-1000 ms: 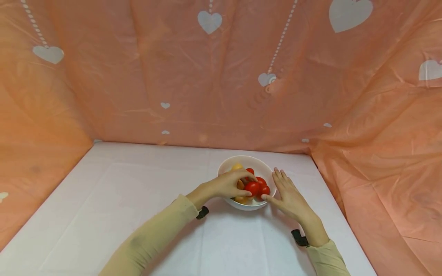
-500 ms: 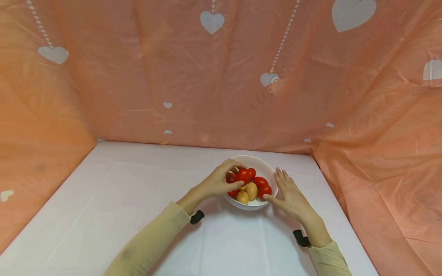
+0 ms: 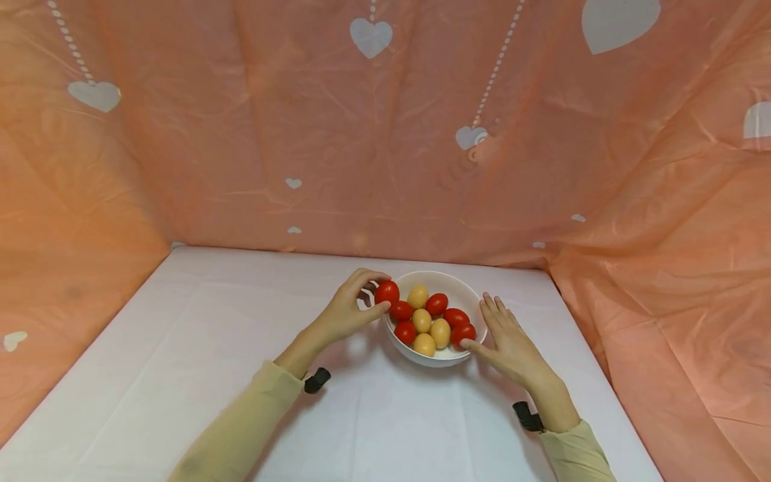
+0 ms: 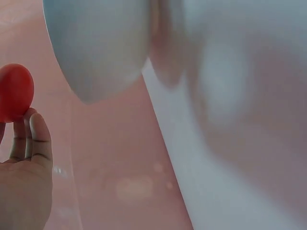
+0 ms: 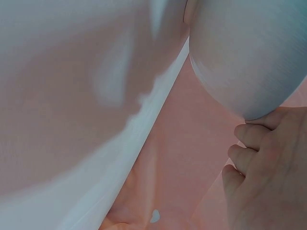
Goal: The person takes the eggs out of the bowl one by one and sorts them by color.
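Step in hand, as judged from where I stand: transfer of one red piece, here the held egg (image 3: pixel 387 292), at the left rim of the bowl (image 3: pixel 431 362). Direction of transfer, into or out of the bowl, cannot be told from this moment.

Left hand (image 3: pixel 343 310): fingers and thumb narrowed about the held egg, just outside the bowl's left side. The left wrist view shows a gap between egg and bowl, with the egg apparently above rim level.

Right hand (image 3: pixel 508 347): spread wide, fingers straight along the bowl's right side, thumb at its near right rim; it appears to steady the bowl.

Next move, in my judgement: calls for a firm pinch, clearance over the bowl's rim and a soft release. Caution: a smooth, rounded egg would likely roll if let go on the rim.

Contents of the bowl: five red eggs (image 3: pixel 436 304) and four yellow eggs (image 3: pixel 440 333), loosely mixed, leaving the far right inner wall bare. The bowl stands upright on the table (image 3: pixel 409 422)
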`<state>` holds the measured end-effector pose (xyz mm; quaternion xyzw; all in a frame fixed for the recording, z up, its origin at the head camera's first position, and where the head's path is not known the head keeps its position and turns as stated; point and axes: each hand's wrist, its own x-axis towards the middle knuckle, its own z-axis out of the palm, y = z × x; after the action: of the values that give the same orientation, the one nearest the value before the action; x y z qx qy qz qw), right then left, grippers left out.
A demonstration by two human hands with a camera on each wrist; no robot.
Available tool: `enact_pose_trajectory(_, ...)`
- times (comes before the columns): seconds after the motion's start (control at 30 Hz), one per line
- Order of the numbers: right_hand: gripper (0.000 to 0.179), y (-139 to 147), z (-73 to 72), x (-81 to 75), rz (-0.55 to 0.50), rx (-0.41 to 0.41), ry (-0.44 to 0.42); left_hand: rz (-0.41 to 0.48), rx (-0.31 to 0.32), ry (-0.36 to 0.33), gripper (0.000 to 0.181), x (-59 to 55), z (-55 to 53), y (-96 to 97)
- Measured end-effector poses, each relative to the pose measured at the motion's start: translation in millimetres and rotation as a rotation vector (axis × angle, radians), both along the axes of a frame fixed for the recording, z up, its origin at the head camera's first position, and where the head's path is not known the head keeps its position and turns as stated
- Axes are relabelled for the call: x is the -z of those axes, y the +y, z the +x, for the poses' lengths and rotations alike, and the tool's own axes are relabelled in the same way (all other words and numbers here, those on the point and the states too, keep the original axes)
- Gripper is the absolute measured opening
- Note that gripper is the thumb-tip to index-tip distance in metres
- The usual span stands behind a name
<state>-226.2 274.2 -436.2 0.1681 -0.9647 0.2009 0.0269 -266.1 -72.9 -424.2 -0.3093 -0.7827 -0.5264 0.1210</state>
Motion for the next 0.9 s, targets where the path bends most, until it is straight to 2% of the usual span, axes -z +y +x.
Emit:
enact_pose_trajectory(0.23, 0.103, 0.1, 0.4, 0.8, 0.002, 0.002, -0.008, -0.024, -0.088, 0.005, 0.042, 6.7, 0.0, -39.0)
enact_pose_trajectory(0.5, 0.101, 0.6, 0.8, 0.1, 0.001, -0.006, 0.003, -0.082, -0.162, -0.029, 0.043, 13.5, -0.8, -82.5)
enact_pose_trajectory(0.9, 0.101, 0.9, 0.3, 1.2, -0.008, -0.019, 0.011, -0.210, -0.278, -0.072, 0.044, 17.3, 4.1, -147.6)
